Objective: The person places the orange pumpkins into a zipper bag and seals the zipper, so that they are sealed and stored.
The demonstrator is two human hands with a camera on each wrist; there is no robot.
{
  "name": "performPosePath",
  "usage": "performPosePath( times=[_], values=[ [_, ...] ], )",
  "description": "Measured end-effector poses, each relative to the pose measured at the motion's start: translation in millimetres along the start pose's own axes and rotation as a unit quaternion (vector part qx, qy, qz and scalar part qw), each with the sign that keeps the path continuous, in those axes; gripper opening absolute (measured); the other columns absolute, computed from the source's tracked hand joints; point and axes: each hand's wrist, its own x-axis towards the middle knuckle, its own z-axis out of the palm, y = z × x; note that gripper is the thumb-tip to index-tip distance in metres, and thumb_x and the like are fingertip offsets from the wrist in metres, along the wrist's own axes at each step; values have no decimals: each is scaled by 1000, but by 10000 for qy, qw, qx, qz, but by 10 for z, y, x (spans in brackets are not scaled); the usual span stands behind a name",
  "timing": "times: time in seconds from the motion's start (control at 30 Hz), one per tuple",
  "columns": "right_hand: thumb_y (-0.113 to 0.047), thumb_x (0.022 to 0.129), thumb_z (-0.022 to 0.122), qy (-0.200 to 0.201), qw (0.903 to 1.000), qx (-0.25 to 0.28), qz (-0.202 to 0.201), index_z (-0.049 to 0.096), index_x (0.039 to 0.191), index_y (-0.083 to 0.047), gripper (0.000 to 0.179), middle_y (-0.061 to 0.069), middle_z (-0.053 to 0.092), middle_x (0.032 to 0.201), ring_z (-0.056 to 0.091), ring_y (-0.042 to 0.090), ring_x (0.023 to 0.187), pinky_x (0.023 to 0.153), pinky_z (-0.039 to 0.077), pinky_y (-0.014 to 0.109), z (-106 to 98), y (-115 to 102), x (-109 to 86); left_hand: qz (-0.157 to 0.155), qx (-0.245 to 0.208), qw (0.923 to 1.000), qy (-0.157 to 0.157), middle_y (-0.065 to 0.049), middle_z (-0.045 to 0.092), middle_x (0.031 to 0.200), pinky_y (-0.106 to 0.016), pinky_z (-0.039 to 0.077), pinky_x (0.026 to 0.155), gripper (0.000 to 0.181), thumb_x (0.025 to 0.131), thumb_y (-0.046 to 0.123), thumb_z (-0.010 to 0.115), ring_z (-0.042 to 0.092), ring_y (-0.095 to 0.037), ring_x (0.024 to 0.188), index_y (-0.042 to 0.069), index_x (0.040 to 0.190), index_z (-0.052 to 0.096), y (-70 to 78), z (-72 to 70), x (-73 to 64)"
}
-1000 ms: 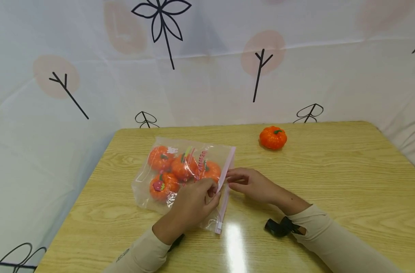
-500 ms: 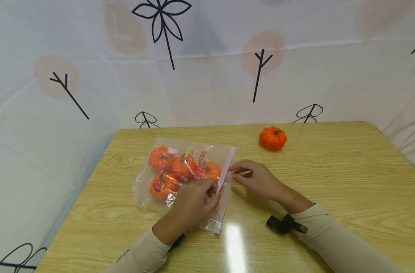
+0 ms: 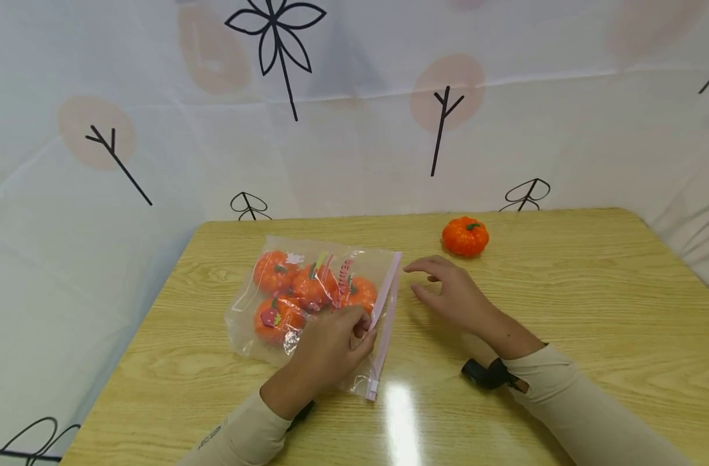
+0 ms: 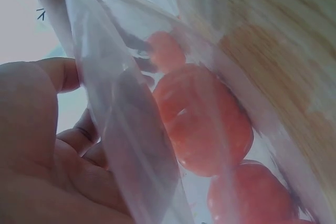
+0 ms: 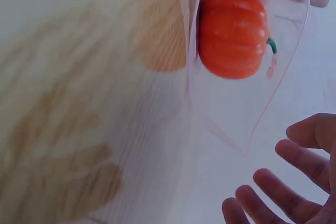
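A clear zip bag (image 3: 243, 310) with a pink zip edge lies on its side, its mouth facing right. Several small orange pumpkins (image 3: 275, 272) are inside it. My left hand (image 3: 331, 346) pinches the upper edge of the mouth between thumb and fingers, lifting it. In the right wrist view the mouth gapes, and one pumpkin (image 5: 233, 32) with a green stem shows just within. My right hand (image 3: 453, 294) hovers right of the mouth, fingers spread and holding nothing. Beyond it, near the table's back edge, sits a loose orange pumpkin (image 3: 465, 237).
The wood-grain table (image 3: 593, 291) reaches back to a pale cloth (image 3: 354, 155) printed with plants. A white slider (image 3: 373, 387) sits at the zip's near end. Black wrist cameras, such as the right one (image 3: 485, 374), stick out beneath the sleeves.
My right hand has drawn away from the bag's mouth, moving right and farther back, and its fingers have spread. The left hand keeps its pinch, and the bag has stayed put.
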Motion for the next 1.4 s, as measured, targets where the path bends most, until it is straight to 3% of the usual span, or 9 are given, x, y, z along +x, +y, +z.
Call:
performPosePath(
  times=[0.27,0.6,0.77,1.0,1.4],
  values=[
    [-12,92,70,393,9969,-687,-20,66,128,-3,38,21,56,138,50,44,129,103,44,61,-113,91,15,-4,26,10000,4,12,56,70,-16,33,52,15,89,29,71,37,0,56,19,84,60,2,7,-4],
    [-6,87,73,1174,9815,-1422,-515,67,124,1,38,27,52,137,48,46,126,100,44,62,-218,241,37,-32,32,10000,-23,12,57,71,-17,34,53,15,90,30,71,38,0,57,20,85,61,-3,21,-5],
    [-6,86,73,1359,9771,-1606,-311,66,125,0,40,27,46,142,43,48,130,102,41,64,-266,304,55,-73,7,10000,-63,12,57,71,-17,34,53,15,90,30,71,38,0,57,20,85,60,0,20,-7],
    [-13,89,71,1142,9764,-1772,478,56,137,-3,51,32,27,156,25,56,141,106,29,75,-362,352,40,-64,20,9999,-79,12,57,71,-16,34,52,15,90,30,71,38,0,57,19,85,61,-1,23,-10],
    [-21,93,68,349,9793,-1610,1178,31,156,-7,74,31,7,163,13,58,145,105,25,77,-488,480,24,-149,-27,9998,-146,13,55,71,-16,34,53,16,90,30,71,38,0,57,20,84,61,4,21,-7]
  ],
)
